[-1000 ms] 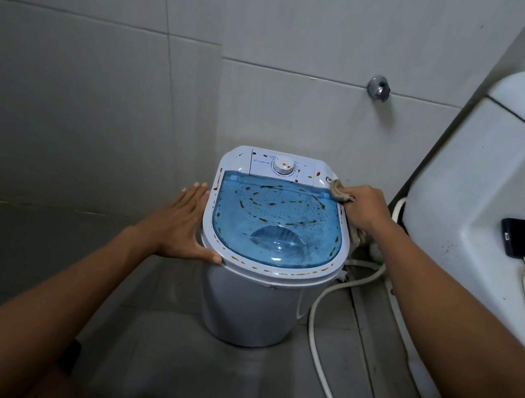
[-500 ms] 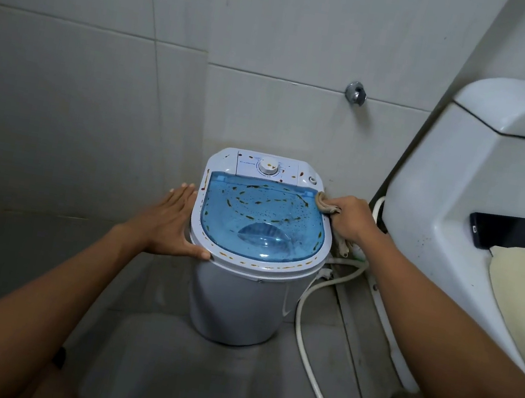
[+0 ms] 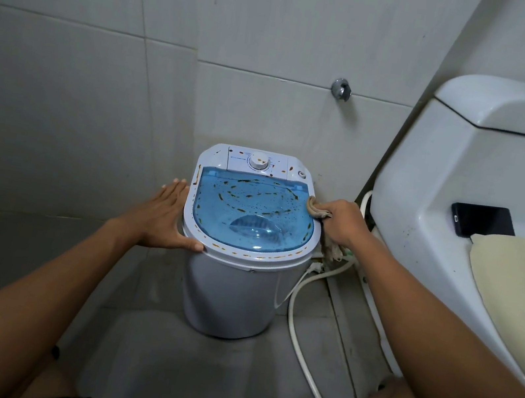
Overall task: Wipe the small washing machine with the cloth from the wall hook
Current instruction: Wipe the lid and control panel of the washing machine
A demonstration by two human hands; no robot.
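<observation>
The washing machine stands on the floor before the tiled wall; the toilet lies to its right, a phone on it; a hose runs along the floor between them; a wall fitting sits above, behind the machine.

Right hand with cloth at washing machine rim, left hand flat against its side.

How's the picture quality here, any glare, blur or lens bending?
Head view: dim, even light; sharp on the washing machine; small glare on its blue lid; wide-angle lens bows the tile lines and toilet tank; soft shadow under the wall fitting.
</observation>
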